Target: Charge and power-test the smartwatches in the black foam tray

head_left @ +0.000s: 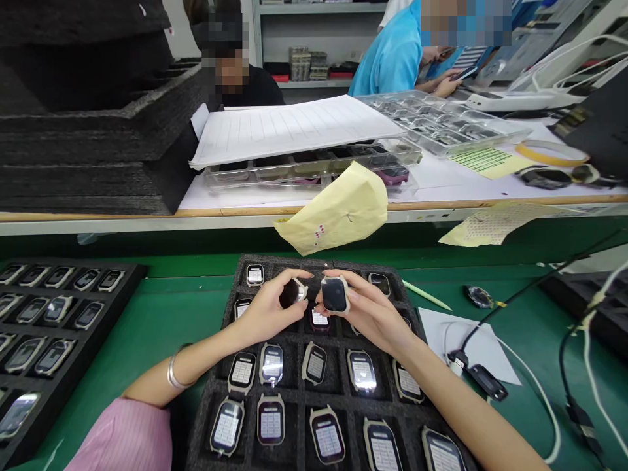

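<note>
Over the back part of a black foam tray [289, 394] both of my hands are raised, each gripping a smartwatch body without straps. My left hand [267, 306] pinches one watch body [293, 294], its face turned partly away. Between the fingers of my right hand [367, 307] is a second watch body [334, 294] with a dark screen facing me. Several strapless watches, such as one watch [314, 363] near the middle, lie in the tray's compartments with lit screens showing white panels. My forearms cover some compartments.
Another foam tray of watches [59, 340] lies to the left. Black foam trays [93, 150] are stacked on the shelf beside clear plastic trays [294, 169] and papers. Cables [530, 386], a green pen [426, 295] and white paper [471, 340] lie right. Other people sit beyond.
</note>
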The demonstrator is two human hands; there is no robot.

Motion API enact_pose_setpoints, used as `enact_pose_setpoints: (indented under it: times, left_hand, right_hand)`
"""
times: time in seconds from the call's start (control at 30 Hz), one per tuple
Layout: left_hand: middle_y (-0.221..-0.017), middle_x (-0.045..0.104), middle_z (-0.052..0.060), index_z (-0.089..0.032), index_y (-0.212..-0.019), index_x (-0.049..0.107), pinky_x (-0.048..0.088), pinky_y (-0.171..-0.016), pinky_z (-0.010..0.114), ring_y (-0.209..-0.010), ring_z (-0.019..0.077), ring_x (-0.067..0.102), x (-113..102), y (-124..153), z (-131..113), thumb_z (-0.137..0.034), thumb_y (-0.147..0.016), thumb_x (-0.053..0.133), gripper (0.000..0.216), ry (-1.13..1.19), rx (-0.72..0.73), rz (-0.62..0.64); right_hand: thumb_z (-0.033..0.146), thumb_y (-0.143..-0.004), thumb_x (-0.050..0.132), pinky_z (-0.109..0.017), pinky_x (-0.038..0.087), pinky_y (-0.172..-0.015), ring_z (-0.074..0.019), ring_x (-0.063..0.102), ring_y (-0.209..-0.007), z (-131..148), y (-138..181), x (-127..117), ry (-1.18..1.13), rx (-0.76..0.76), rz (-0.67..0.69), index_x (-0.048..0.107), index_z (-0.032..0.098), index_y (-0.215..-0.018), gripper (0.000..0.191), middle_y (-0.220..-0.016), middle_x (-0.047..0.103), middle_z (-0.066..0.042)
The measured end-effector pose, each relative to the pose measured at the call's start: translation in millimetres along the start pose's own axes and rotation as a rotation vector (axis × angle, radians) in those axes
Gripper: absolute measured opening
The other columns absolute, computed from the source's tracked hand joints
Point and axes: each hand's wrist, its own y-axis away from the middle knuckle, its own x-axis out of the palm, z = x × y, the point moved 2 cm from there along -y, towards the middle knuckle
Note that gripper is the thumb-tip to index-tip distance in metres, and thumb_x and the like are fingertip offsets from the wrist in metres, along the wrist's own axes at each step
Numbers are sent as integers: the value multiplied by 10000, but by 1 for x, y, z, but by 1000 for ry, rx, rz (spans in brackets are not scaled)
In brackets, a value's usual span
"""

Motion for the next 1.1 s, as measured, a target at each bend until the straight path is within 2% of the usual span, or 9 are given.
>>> enact_pose_setpoints:
  times: [0.1,0.2,0.37,0.57,0.7,0.87,1.1]
  left_hand:
    - [-886,620,20,-193,-1180,556,430,-674,261,-754,165,558,2,3,-1,-192,-797,607,386,-35,-14,-18]
    - [-826,591,9,-191,-1232,517,418,-618,252,-687,150,533,4,3,1,-224,-810,609,433,-44,-19,-17]
    - [-889,612,29,-180,-1257,490,457,-670,271,-732,164,567,5,2,2,-214,-819,593,451,-89,-5,-18]
    - [-1086,633,57,-188,-1169,523,457,-845,290,-971,204,598,4,4,0,-117,-794,548,382,-148,54,5]
    - [-1049,638,44,-192,-1189,503,459,-827,281,-918,190,607,4,4,0,-141,-806,550,390,-131,33,-2]
    - [-1077,624,53,-187,-1132,524,445,-835,272,-995,205,583,4,4,0,-119,-782,551,358,-107,43,7]
    - [-911,600,1,-188,-1095,531,427,-763,242,-805,147,562,4,5,-4,-92,-763,539,345,-88,27,-9]
  right_hand:
    - [389,-864,660,-477,534,-872,-245,679,-908,0,0,-1,13,26,-19,607,263,-1185,349,-973,692,-60]
    - [397,-849,675,-489,534,-879,-257,673,-950,-2,0,-2,15,35,-38,610,263,-1182,365,-988,694,-66]
    - [375,-848,693,-499,520,-904,-272,660,-1011,-4,0,-4,11,22,-43,623,270,-1202,375,-1012,709,-72]
    - [313,-865,693,-439,512,-941,-243,669,-1014,-6,1,-6,21,8,-44,665,268,-1181,320,-1069,717,-57]
    - [324,-856,707,-400,518,-923,-237,666,-1027,-7,2,-6,42,18,-47,669,280,-1181,330,-1072,719,-49]
    - [320,-861,704,-350,520,-897,-217,668,-1003,-7,2,-6,70,13,-48,675,269,-1180,324,-1053,725,-48]
    - [307,-866,703,-350,521,-896,-218,671,-991,-3,3,-2,60,-14,-46,677,258,-1184,324,-1052,725,-57]
